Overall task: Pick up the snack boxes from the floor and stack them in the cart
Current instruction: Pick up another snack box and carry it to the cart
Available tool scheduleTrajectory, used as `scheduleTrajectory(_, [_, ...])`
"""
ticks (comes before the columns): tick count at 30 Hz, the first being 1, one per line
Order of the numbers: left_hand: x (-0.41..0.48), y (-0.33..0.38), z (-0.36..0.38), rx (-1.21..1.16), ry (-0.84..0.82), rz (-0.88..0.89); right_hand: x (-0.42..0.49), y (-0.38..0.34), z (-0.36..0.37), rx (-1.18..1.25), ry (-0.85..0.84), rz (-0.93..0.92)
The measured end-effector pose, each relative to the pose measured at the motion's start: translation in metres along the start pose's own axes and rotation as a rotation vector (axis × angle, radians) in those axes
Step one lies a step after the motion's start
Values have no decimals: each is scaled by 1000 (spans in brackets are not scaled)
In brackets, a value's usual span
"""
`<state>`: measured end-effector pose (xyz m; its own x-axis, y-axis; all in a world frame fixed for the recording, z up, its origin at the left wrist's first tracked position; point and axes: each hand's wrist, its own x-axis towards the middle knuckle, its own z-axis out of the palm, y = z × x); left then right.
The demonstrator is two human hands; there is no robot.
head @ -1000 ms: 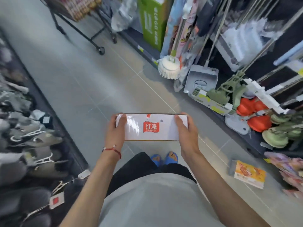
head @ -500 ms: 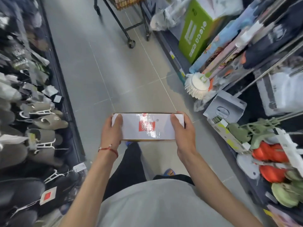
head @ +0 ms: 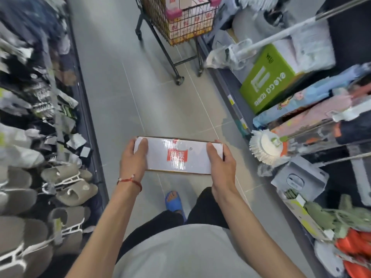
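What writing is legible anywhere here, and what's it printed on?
"elega": green carton on the right shelf; its smaller print is blurred.
"®": white snack box, beside its red logo, which is too blurred to read.
Boxes in the cart: labels too blurred to read.

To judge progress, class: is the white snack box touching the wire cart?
Apart. The head view shows floor between the cart and the snack box, which the left hand and right hand grip.

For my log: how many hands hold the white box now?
2. The left hand grips the left end of the snack box, the right hand its right end.
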<state>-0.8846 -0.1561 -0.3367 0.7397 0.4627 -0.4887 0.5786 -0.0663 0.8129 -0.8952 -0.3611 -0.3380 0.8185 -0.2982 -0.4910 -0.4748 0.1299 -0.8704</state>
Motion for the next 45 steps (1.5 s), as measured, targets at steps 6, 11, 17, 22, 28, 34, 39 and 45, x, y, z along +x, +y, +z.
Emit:
scheduleTrajectory(6, [82, 45, 7, -12, 19, -35, 72, -44, 58, 20, -13, 58])
scheduleTrajectory(11, [160, 94, 32, -11, 42, -43, 155, -87, 103, 4, -50, 63])
scheduleTrajectory(17, [237, 175, 78, 1, 79, -15, 255, -155, 140, 36, -49, 74])
scheduleTrajectory(22, [296, 243, 108, 6, 36, 5, 329, -207, 170, 36, -42, 60])
scheduleTrajectory(28, [395, 312, 139, 40, -17, 66, 409, -260, 212, 90, 36, 78])
scheduleTrajectory(34, [494, 402, 178, 82, -133, 166, 491, -318, 261, 209, 205, 76])
scheduleTrajectory(39, [564, 479, 210, 119, -274, 245, 543, -357, 294, 334, 397, 30])
scheduleTrajectory(45, [628, 542, 253, 201, -376, 307, 590, -379, 322, 484, 584, -6])
